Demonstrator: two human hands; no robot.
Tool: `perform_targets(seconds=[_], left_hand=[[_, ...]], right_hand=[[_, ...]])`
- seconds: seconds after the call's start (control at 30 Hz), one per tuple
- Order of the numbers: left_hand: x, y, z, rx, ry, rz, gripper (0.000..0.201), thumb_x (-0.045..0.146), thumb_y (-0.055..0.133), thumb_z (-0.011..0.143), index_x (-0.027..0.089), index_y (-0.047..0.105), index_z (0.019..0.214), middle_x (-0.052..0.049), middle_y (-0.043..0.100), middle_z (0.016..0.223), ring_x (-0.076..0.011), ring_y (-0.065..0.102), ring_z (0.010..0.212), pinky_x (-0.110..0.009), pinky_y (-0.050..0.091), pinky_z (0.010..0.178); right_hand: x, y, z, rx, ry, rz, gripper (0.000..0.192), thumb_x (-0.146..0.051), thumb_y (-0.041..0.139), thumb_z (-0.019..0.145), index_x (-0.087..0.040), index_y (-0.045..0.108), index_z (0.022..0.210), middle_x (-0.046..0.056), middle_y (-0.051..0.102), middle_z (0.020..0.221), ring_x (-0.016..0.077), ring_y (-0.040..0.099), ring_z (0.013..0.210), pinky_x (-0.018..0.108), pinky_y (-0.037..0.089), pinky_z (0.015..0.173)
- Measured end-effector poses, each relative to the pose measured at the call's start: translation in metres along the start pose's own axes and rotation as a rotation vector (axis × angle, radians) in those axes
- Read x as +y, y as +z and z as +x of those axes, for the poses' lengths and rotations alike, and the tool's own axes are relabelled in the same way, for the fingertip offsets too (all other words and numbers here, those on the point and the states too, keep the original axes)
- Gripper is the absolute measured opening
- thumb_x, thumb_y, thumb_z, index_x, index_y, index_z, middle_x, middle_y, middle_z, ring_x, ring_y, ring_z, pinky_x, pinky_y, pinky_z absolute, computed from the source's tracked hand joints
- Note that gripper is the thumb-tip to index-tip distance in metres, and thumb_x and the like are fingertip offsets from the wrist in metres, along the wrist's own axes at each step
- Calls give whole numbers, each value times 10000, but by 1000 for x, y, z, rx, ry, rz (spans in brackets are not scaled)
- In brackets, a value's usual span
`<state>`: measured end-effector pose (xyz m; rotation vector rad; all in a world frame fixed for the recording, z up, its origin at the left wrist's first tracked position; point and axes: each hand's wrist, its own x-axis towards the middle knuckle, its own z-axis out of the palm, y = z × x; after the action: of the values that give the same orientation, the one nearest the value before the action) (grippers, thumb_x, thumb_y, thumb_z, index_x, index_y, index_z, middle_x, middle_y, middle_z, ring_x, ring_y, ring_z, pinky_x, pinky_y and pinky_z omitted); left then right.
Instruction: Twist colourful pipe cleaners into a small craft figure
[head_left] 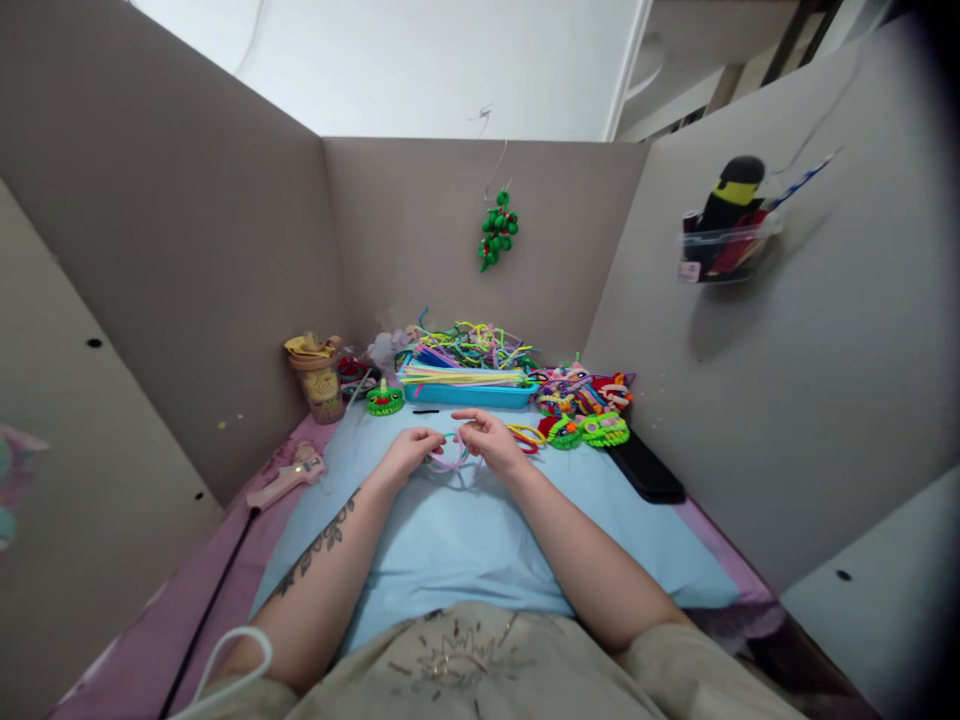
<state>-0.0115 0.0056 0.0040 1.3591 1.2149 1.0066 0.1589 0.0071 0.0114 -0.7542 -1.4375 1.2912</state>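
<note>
Between my two hands is a loop of lilac and teal pipe cleaners (452,464), held just above the pale blue cloth. My left hand (414,449) is closed, thumb and fingers pinching the loop's left side. On the right side my right hand (487,440) pinches the same loop, its index finger stretched out to the left. Loose lilac ends hang below. Close to my right hand lie bent yellow and red pipe cleaners (527,437). A short black piece (426,411) rests on the cloth beyond my hands.
A blue tray (472,396) of pipe cleaners stands at the back. Fuzzy green figures (605,430) and a black case (646,470) are on the right. A pink glue gun (289,480) and a cup (321,385) sit left. Grey panels (480,165) enclose the table.
</note>
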Motion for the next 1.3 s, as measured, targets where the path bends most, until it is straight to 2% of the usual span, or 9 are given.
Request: perform_targets(seconds=[0.2, 0.33, 0.47, 0.73, 0.93, 1.1, 1.3], left_hand=[[6, 2, -5, -28, 65, -43, 260, 367, 650, 624, 120, 653, 704, -34, 607, 615, -116, 499, 558, -222, 337, 537], [9, 4, -8, -56, 160, -36, 276, 383, 657, 636, 115, 663, 704, -44, 621, 636, -128, 514, 597, -235, 366, 586], [10, 5, -10, -66, 192, 15, 302, 412, 640, 653, 114, 665, 699, -27, 609, 618, -125, 499, 580, -234, 357, 567], [5, 7, -7, -86, 234, 63, 307, 418, 606, 695, 122, 682, 731, 0, 571, 580, -115, 472, 567, -222, 343, 541], [6, 5, -8, -80, 225, 48, 317, 418, 624, 677, 116, 687, 750, -5, 585, 590, -122, 478, 574, -228, 349, 552], [7, 4, -8, -75, 184, -32, 313, 411, 646, 657, 123, 693, 769, -14, 603, 615, -122, 483, 583, -231, 345, 560], [2, 4, -5, -67, 139, -116, 311, 407, 640, 653, 136, 708, 788, -2, 559, 575, -100, 442, 537, -228, 300, 522]], right_hand=[[4, -1, 2, 10, 27, -22, 308, -320, 656, 630, -180, 632, 903, -30, 579, 555, 73, 434, 415, 206, 324, 416], [3, -2, 2, 89, 7, -121, 225, -288, 646, 634, -159, 653, 817, -2, 622, 614, 104, 518, 526, 232, 389, 523], [4, -2, 2, 114, -9, -255, 224, -280, 626, 644, -144, 667, 817, 32, 660, 701, 135, 564, 605, 256, 416, 586], [11, 0, 3, 157, -82, -418, 213, -282, 610, 670, -144, 681, 816, 38, 668, 702, 152, 583, 621, 261, 442, 595], [7, -2, 2, 105, -103, -491, 185, -275, 607, 695, -171, 707, 811, 56, 694, 792, 187, 619, 747, 294, 462, 698], [2, -8, 2, 59, -168, -599, 194, -315, 628, 708, -185, 722, 817, 54, 659, 754, 181, 579, 729, 289, 434, 682], [4, -18, 6, -46, -196, -481, 254, -419, 573, 764, -219, 725, 808, 45, 627, 768, 179, 559, 783, 291, 422, 716]])
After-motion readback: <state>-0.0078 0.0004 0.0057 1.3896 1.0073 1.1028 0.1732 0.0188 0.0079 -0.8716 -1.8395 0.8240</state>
